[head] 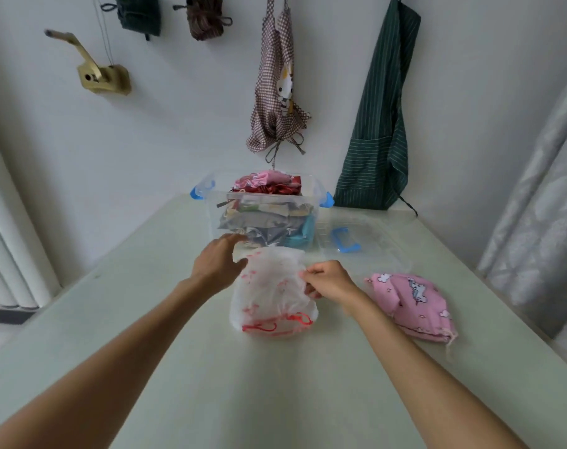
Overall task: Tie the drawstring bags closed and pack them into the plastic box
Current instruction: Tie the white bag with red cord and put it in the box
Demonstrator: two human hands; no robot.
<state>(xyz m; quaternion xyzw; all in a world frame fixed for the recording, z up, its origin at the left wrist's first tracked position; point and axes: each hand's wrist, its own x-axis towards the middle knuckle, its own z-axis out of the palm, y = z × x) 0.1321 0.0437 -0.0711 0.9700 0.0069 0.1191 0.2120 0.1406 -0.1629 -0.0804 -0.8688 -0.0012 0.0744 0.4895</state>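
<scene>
A white drawstring bag [272,290] with small red prints lies on the pale green table [275,400], between the two hands, its gathered mouth and red drawstring [277,324] turned toward the person. The left hand [219,264] grips the bag's far left corner, thumb on top of the cloth and fingers curled around its edge. The right hand [329,281] pinches the bag's right edge between thumb and fingertips, about midway along its side. The cloth between the hands looks rumpled and slightly lifted, though the blur makes it hard to tell how much of it leaves the table.

Just beyond the left hand stands the clear plastic box [262,212] with blue handle clips; folded bags in grey, teal, patterned and pink fabrics are stacked inside and rise above its rim. The box's clear lid [366,251], with a blue handle, lies flat on the table to the right of the box, near the right hand. A pink drawstring bag [411,306] printed with unicorns and clouds lies on the table to the right of the right forearm, apart from the white bag, its cord trailing at the near end.

On the wall behind hang a checked apron [277,92] with a cartoon rabbit and a dark green striped apron [379,124].
</scene>
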